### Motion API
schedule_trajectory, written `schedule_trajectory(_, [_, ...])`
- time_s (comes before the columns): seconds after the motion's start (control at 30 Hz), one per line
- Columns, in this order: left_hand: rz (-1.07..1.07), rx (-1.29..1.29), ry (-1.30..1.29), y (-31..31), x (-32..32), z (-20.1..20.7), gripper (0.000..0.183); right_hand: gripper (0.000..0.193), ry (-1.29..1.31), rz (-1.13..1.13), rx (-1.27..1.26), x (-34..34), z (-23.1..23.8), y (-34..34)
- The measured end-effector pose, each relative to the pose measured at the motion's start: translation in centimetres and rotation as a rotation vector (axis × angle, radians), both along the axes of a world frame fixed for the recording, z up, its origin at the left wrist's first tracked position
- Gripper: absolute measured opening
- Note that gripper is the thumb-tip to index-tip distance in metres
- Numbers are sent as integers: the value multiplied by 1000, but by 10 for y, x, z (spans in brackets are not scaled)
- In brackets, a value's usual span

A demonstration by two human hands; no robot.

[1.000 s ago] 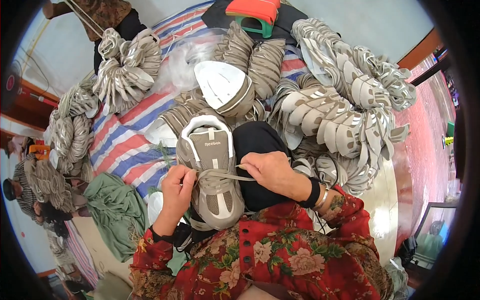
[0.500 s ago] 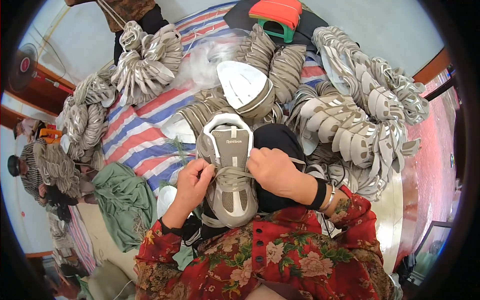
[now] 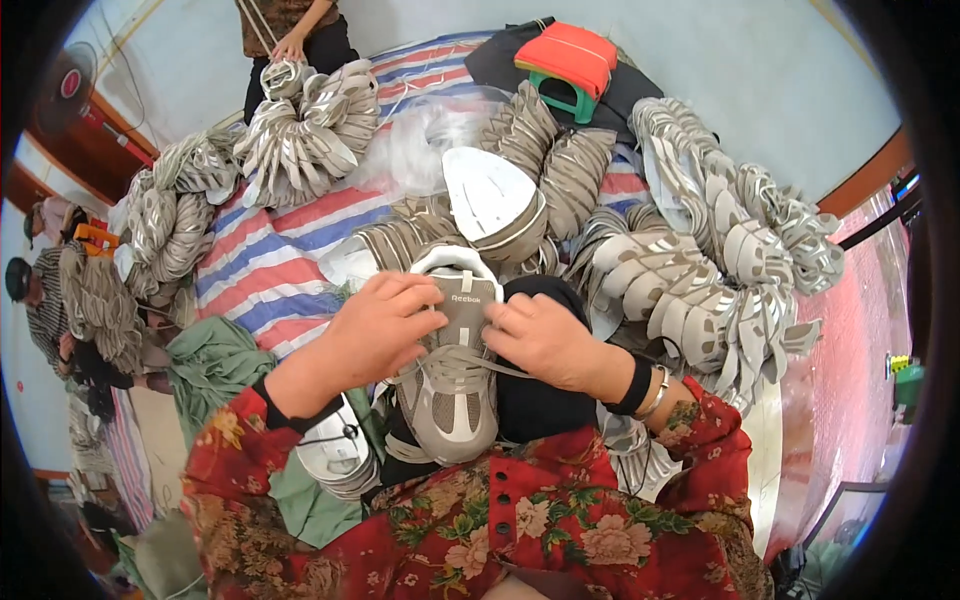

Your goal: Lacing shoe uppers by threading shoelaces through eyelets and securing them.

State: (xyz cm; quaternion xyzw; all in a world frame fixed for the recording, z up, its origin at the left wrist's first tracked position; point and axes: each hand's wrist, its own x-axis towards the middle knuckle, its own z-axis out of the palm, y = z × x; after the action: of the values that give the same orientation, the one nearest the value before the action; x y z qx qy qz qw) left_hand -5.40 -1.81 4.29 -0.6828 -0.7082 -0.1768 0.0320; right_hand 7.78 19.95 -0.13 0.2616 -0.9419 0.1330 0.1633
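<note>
A taupe and grey sneaker upper (image 3: 452,410) with a white collar lies toe toward me on my lap. Beige shoelaces (image 3: 455,362) cross its middle, and a loose end runs out to the right below my right hand. Over the upper's left side, near the tongue (image 3: 462,310), is my left hand (image 3: 385,325), its fingers bent and apart, with nothing visible in them. At the opposite eyelet edge my right hand (image 3: 540,342) has its fingers drawn together. Its fingertips are blurred, so what they pinch is hidden.
Bundles of similar uppers (image 3: 715,260) are heaped at right. A white-topped stack (image 3: 490,195) stands ahead, with a green stool (image 3: 565,95) under red cloth beyond. Green fabric (image 3: 215,370) lies at left. Another person's hand (image 3: 290,45) touches a bundle at the far left.
My left hand has risen from beside the laces to the tongue area, and its pinch has loosened. My right hand stays by the right eyelet edge. The other person's hand has come into view.
</note>
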Motion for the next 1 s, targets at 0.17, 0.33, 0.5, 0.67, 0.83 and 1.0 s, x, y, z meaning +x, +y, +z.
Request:
schedule_trajectory(0.17, [-86,-376,56,4,-12,7,33,7,-261,132,117,-14,8,-1])
schedule_trajectory(0.33, [-54,-502,16,5,-4,0,27,9,-436,71,-57,-32,-2,-1])
schedule_trajectory(0.5, [304,-503,-192,7,6,-17,25,12,-522,-54,91,-41,1,-15])
schedule_trajectory(0.67, [439,-443,-313,17,0,-19,28,19,-618,-15,171,-42,11,-15])
schedule_trajectory(0.83, [164,-498,-25,5,11,-1,25,13,-658,-124,127,-31,4,-23])
schedule_trajectory(1.0, [395,-1,-827,7,10,-21,14,16,-551,-156,45,-12,2,-25])
